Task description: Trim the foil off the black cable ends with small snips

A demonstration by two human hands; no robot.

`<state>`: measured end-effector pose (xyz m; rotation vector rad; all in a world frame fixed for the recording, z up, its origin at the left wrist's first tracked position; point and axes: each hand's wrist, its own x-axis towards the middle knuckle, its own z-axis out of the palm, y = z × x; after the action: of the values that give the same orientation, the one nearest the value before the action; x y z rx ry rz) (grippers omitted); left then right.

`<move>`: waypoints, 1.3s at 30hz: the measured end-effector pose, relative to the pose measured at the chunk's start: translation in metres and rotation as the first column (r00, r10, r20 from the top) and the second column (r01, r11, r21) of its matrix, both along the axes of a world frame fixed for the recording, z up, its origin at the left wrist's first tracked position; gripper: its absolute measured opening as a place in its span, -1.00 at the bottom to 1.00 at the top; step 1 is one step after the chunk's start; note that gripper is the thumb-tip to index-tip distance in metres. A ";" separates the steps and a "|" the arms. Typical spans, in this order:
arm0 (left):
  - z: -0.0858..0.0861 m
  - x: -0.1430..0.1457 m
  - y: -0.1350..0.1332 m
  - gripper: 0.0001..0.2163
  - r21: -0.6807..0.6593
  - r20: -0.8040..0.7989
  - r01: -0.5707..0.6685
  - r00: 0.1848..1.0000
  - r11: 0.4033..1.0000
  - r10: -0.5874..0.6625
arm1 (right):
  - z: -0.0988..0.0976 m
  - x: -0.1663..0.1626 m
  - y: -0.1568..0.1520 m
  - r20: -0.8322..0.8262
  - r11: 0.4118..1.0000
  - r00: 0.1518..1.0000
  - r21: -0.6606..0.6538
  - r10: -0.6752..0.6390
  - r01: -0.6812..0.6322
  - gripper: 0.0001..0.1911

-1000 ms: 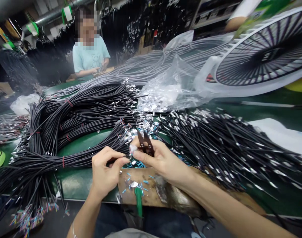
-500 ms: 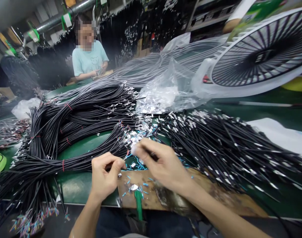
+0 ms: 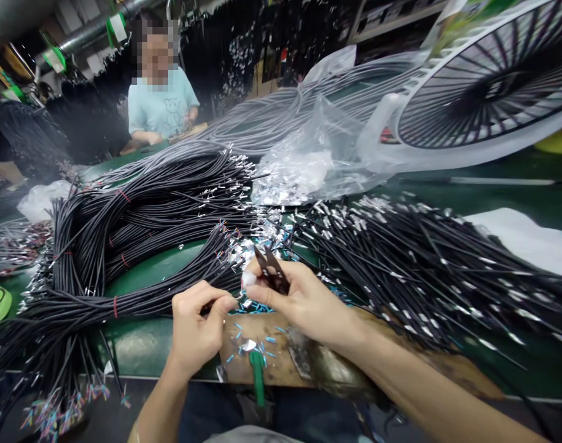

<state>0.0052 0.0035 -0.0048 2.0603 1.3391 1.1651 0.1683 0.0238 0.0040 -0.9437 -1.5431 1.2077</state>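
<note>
My left hand (image 3: 200, 326) is closed in a pinch, thumb against forefinger, on a cable whose thin end pokes out at the fingertips. Most of that cable is hidden by the hand. Facing it, my right hand (image 3: 303, 301) grips a pair of dark snips (image 3: 272, 271) with the blades pointing up and away. A white cover (image 3: 249, 279) sits on one of its fingertips. The two hands are close together but apart. Beneath them, blue wire offcuts (image 3: 262, 347) and foil scraps lie on a brown board (image 3: 281, 369). A tied black cable bundle (image 3: 142, 301) passes behind my left hand.
Black cables with pale ends (image 3: 401, 258) are piled on the right. Looped black cables (image 3: 160, 203) lie left, grey cables (image 3: 262, 117) farther back. A plastic bag (image 3: 299, 178) and a fan (image 3: 484, 92) stand beyond. Across the green table a co-worker (image 3: 163, 111) works.
My right hand has turned, so the snips' blades now show pointing upward, and it has dropped slightly. The left hand keeps its pinch almost in place. The co-worker's hands have moved apart.
</note>
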 end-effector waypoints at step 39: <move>0.004 0.003 -0.002 -0.81 -0.161 0.215 -0.008 0.976 0.987 0.042 | -0.001 -0.003 -0.008 0.162 0.842 0.958 0.527 -0.236 0.118 -0.82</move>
<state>0.0078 0.0012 -0.0007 1.7539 1.3096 1.2137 0.1655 0.0154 0.0030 -0.8522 -1.7860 0.5175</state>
